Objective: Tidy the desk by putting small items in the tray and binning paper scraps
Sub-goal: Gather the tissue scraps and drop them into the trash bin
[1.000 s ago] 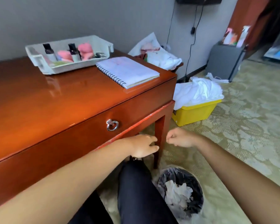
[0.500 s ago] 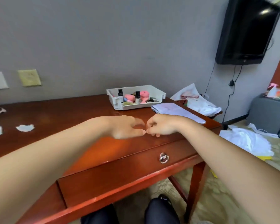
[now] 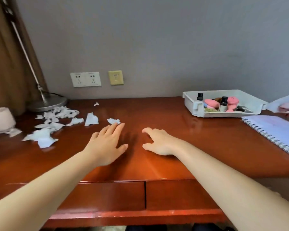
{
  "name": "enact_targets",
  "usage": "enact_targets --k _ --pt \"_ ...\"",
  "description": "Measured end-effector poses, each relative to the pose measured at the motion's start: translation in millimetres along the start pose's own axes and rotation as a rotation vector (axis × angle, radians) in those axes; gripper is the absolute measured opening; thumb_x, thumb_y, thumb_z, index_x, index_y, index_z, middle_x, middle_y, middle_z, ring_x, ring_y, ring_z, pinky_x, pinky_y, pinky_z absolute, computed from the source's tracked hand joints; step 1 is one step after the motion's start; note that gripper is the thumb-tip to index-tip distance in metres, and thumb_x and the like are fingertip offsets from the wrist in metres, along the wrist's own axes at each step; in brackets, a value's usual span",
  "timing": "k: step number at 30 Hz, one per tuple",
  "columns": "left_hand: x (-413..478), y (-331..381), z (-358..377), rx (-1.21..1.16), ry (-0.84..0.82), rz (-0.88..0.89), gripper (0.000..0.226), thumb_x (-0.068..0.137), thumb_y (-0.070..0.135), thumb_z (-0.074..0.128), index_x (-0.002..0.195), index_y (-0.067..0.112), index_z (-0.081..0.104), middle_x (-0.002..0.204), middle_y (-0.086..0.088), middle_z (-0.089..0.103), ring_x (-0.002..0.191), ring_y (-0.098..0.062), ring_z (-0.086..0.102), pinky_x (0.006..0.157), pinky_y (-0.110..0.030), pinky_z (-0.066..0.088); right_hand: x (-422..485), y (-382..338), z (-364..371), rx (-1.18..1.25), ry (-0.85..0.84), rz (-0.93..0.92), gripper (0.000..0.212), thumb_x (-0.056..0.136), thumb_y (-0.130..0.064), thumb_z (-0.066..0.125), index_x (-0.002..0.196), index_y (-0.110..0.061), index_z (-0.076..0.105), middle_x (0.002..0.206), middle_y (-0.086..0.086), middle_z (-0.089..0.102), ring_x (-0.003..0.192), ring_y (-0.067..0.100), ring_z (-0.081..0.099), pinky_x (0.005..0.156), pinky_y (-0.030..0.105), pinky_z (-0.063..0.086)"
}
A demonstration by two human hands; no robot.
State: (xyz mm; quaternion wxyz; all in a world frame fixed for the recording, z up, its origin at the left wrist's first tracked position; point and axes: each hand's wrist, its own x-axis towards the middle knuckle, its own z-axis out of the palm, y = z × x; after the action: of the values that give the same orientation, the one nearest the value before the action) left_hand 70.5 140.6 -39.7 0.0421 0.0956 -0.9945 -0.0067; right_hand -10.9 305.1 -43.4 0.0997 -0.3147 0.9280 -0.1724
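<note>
White scrap [image 3: 113, 121] beside left hand [image 3: 105, 145] (outstretched).

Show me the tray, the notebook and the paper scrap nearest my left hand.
tray [image 3: 189, 102], head view, its left wall.
notebook [image 3: 276, 129], head view, middle of the cover.
scrap [image 3: 113, 121], head view, its middle.

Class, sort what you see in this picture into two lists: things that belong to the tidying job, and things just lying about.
Belong to the job:
torn paper scraps
white tray, holding small bottles and pink items
left hand and right hand, both open

Just lying about:
spiral notebook
lamp base
wall sockets
</note>
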Motion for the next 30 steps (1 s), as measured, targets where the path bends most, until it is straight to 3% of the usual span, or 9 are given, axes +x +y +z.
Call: enact_targets --k 5,11,15,19,24,30 --pt "-10 -67 27 -0.038 0.172 -0.317 0.077 0.091 0.059 0.038 0.151 0.027 0.002 0.161 0.000 0.003 0.149 -0.023 0.003 0.118 -0.047 0.013 46 -40 34 -0.069 0.104 -0.071 0.064 0.095 -0.046 0.041 0.150 -0.029 0.013 0.158 0.004 0.018 0.145 0.029 0.017 0.116 0.050 0.017" --pt "2 -130 33 -0.056 0.220 -0.565 0.078 0.087 0.064 0.041 0.150 0.027 0.012 0.161 -0.003 0.003 0.148 -0.028 -0.003 0.116 -0.056 0.008 100 -79 56 -0.152 0.092 -0.092 0.072 0.092 -0.061 0.032 0.151 -0.031 0.003 0.161 0.006 -0.002 0.147 0.035 -0.004 0.116 0.057 0.003" --pt "17 -153 32 -0.112 0.243 -0.702 0.092 0.081 0.069 0.048 0.150 0.027 0.003 0.161 -0.004 -0.005 0.147 -0.033 -0.010 0.112 -0.062 0.011 137 -97 63 -0.147 0.174 -0.052 0.078 0.088 -0.065 0.036 0.150 -0.031 0.004 0.161 0.007 -0.004 0.146 0.036 -0.006 0.114 0.060 0.003" --pt "34 -179 30 -0.177 0.199 -0.797 0.109 0.074 0.075 0.050 0.150 0.024 -0.008 0.160 -0.012 -0.008 0.146 -0.037 -0.005 0.112 -0.062 0.015 167 -109 66 -0.137 0.214 -0.040 0.078 0.087 -0.066 0.038 0.150 -0.030 0.009 0.161 0.009 0.001 0.146 0.038 0.000 0.115 0.058 0.008" --pt "59 -199 33 -0.210 0.153 -0.691 0.102 0.078 0.072 0.049 0.151 0.023 -0.003 0.160 -0.013 0.006 0.146 -0.034 0.012 0.115 -0.053 0.020 195 -121 69 -0.075 0.185 -0.176 0.071 0.090 -0.059 0.040 0.149 -0.029 0.015 0.160 0.009 0.011 0.146 0.032 0.014 0.118 0.047 0.016" --pt "79 -207 34 -0.390 0.237 -0.411 0.067 0.091 0.038 0.055 0.147 0.019 0.023 0.151 -0.004 0.035 0.137 -0.022 0.037 0.109 -0.034 0.034 219 -132 71 0.008 0.164 -0.317 0.070 0.090 -0.053 0.047 0.149 -0.026 0.020 0.159 0.004 0.017 0.145 0.024 0.019 0.116 0.041 0.021"
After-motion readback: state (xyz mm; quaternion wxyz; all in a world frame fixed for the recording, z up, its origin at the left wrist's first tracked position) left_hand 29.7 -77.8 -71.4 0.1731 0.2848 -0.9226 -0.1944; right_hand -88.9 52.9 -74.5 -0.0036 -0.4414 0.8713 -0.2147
